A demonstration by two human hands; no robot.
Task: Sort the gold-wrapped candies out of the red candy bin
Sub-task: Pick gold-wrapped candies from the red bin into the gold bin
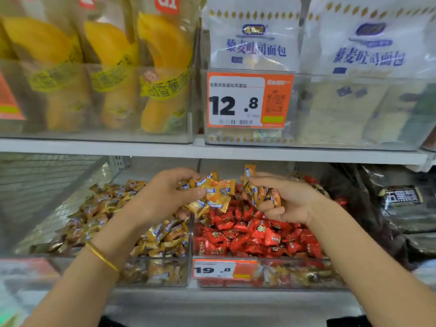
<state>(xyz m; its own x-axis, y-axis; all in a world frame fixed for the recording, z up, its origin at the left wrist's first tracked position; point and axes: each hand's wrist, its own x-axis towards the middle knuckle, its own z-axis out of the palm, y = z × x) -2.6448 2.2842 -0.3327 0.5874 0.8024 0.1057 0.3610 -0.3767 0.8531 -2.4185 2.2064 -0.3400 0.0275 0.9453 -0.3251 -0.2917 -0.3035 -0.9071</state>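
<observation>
**Gold-wrapped candies [212, 193] held in both hands over the red candy bin [259, 278]**

I see my left hand [165, 197] gripping a loose bunch of them between thumb and curled fingers, just above the divider where two clear bins meet. The bunch fans out. Its wrappers lie crosswise to one another, with twisted ends pointing up to the right and down toward the bins.

My right hand [290, 201], over the back of the red candy bin, curls its fingers round a second clutch [263, 195]. Most of these lie slanted across the hand, while one candy [249, 173] stands nearly upright at the fingertips, long axis vertical.

The red candy bin is heaped with red-wrapped candies [254, 234]. Behind its front wall, right of the 19.8 price tag [224, 269], blurred gold wrappers show low down. The neighbouring bin [165, 273] on the left holds a pile of gold candies [106, 208].

A gold bangle [102, 256] circles my left wrist. On the shelf [212, 152] above, clear bins hold bread bags [254, 36] behind a 12.8 tag [247, 102].
</observation>
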